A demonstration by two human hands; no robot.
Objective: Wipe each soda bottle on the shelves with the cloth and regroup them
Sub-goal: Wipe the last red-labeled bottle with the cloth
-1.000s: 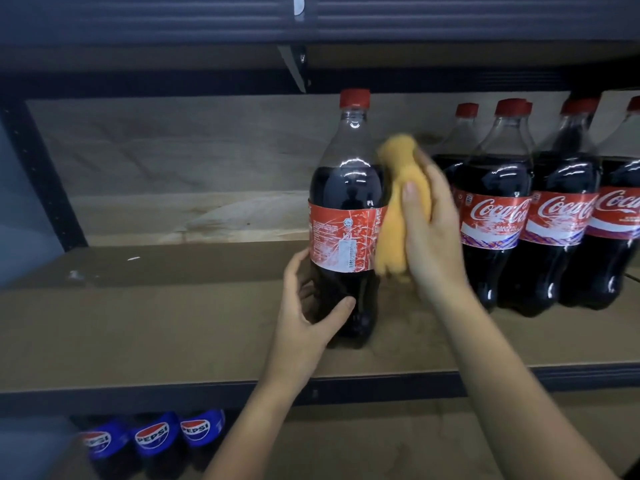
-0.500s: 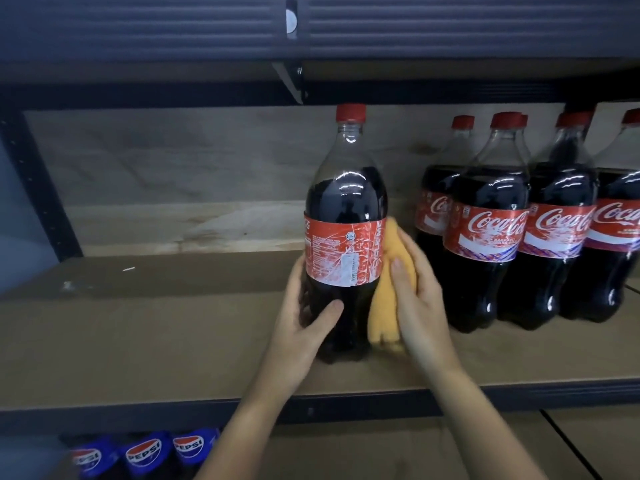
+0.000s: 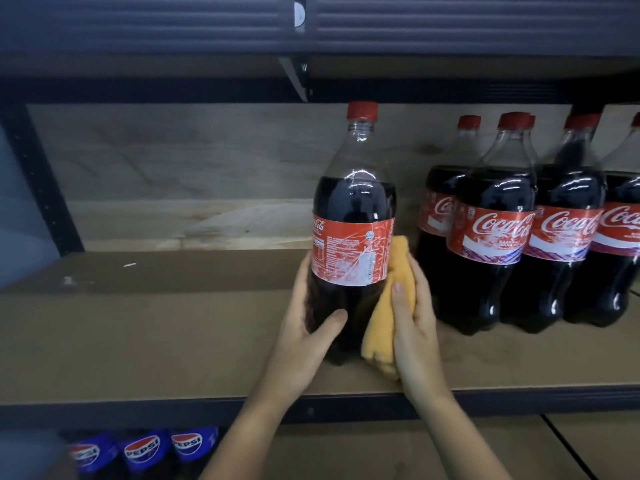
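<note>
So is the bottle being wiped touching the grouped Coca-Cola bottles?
Apart. The head view shows the bottle being wiped separated from the grouped Coca-Cola bottles by open shelf.

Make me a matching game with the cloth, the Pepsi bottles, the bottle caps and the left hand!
Things:
1. cloth
2. Pepsi bottles
3. caps
4. left hand

Matches:
A. red
B. on the lower shelf
C. held by the right hand
D. holding the bottle low down

Pairs: 1-C, 2-B, 3-A, 4-D
</note>
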